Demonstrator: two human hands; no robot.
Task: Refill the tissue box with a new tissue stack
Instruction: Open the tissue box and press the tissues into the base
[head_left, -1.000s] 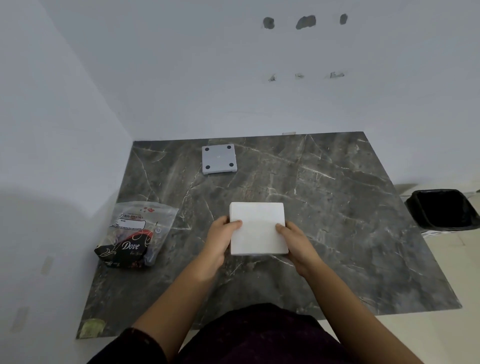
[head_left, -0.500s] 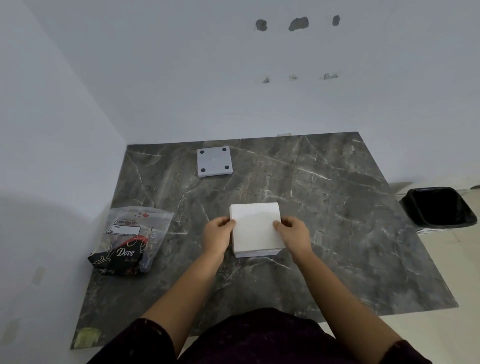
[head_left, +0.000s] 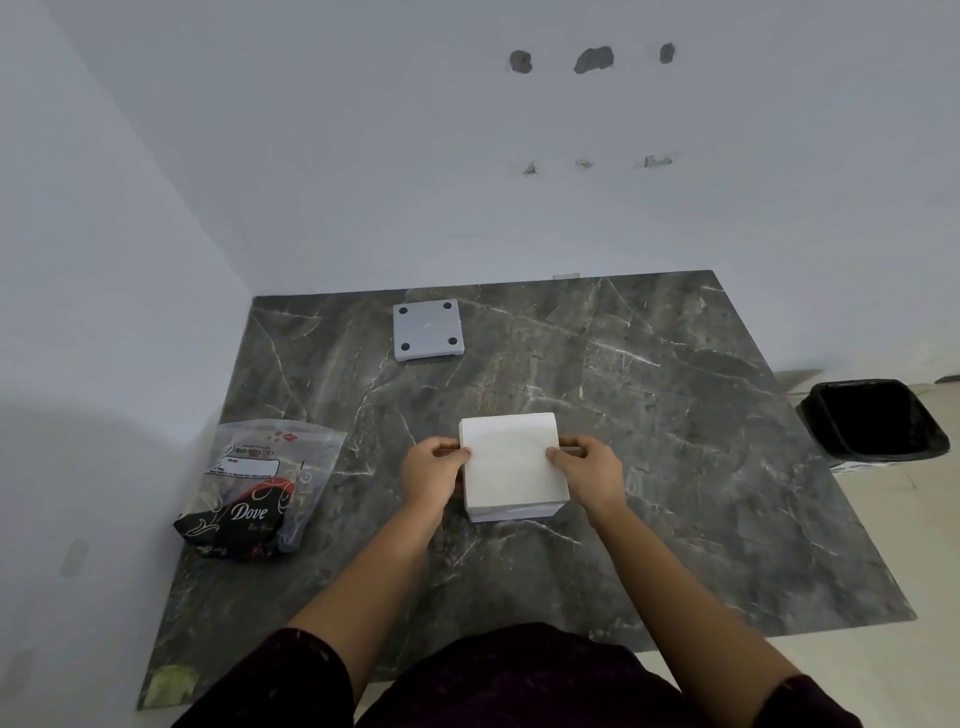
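A square white tissue stack (head_left: 511, 462) sits in the middle of the dark marble table (head_left: 675, 467). My left hand (head_left: 434, 475) grips its left side and my right hand (head_left: 589, 473) grips its right side, thumbs on top. Under the stack's near edge shows a pale grey rim (head_left: 514, 513), seemingly the tissue box, mostly hidden by the stack. A grey square panel with black feet at its corners (head_left: 427, 329) lies flat at the back of the table, apart from the stack.
An opened plastic tissue bag with a black Dove label (head_left: 254, 488) lies at the table's left side near the wall. A black-lined bin (head_left: 875, 418) stands on the floor beyond the table's right edge. Walls close off the left and back.
Both hands have slid further up the stack's sides, and the stack has moved slightly away from me and looks narrower. The pale rim below it now shows.
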